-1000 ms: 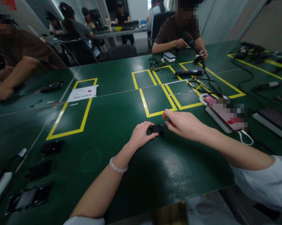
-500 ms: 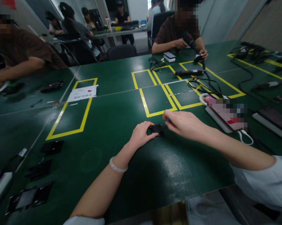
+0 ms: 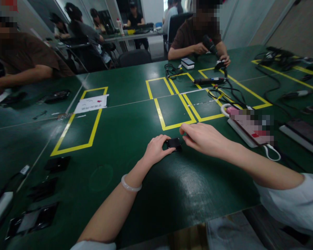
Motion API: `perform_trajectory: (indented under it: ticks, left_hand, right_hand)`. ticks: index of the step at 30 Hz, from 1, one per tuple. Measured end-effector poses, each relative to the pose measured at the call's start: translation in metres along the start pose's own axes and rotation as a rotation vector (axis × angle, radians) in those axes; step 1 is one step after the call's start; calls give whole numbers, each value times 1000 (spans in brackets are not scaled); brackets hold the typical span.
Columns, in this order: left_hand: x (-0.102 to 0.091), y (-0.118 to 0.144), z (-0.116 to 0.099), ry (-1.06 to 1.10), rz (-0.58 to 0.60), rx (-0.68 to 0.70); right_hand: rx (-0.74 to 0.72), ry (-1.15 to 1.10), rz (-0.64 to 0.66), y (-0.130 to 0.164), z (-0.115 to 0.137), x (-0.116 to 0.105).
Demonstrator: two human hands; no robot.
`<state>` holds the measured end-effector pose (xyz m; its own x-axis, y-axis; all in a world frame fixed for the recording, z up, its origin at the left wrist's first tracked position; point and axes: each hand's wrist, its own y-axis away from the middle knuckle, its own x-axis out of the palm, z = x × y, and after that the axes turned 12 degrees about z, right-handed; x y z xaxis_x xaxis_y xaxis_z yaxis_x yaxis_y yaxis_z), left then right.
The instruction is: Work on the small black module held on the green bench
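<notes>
A small black rectangular part [image 3: 174, 143] lies on the green table [image 3: 135, 118] in front of me. My left hand [image 3: 157, 148] grips it from the left, thumb along its near side and fingers along its far side. Just right of the part hovers my right hand [image 3: 202, 137], its fingers curled together. Whether something is pinched in those fingertips is too small to make out. Further left on the table sit several black pieces, among them a black block [image 3: 57, 163] and a flat black frame [image 3: 32, 219] with a grey middle.
Yellow tape outlines [image 3: 163, 107] mark the tabletop beyond my hands. A phone [image 3: 252, 128] with a white cable lies to my right. Across the table, a person in brown [image 3: 183, 48] holds a dark tool [image 3: 209, 44]. Cables [image 3: 231, 90] and a screwdriver-like tool [image 3: 209, 81] lie nearby.
My hands and the black part stay almost where they were. At the far left, another person's forearm has shifted slightly.
</notes>
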<state>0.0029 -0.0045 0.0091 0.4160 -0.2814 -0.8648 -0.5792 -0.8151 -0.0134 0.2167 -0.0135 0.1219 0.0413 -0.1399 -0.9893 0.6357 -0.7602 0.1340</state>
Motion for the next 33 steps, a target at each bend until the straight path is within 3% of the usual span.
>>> perform_trajectory:
  ticks: [7, 14, 21, 29, 33]
  left_hand:
    - [0, 0, 1, -3, 0, -3]
    - [-1, 0, -1, -1, -2, -3]
    - [1, 0, 1, -11, -8, -3]
    - [0, 0, 1, 7, -14, 8]
    - [0, 0, 0, 7, -2, -2]
  right_hand:
    - [69, 81, 23, -3, -1, 4]
    - [-4, -86, -6, 1, -4, 3]
    - [64, 52, 39, -3, -1, 2]
    - [18, -22, -12, -1, -3, 2]
    - [50, 53, 31, -2, -3, 2]
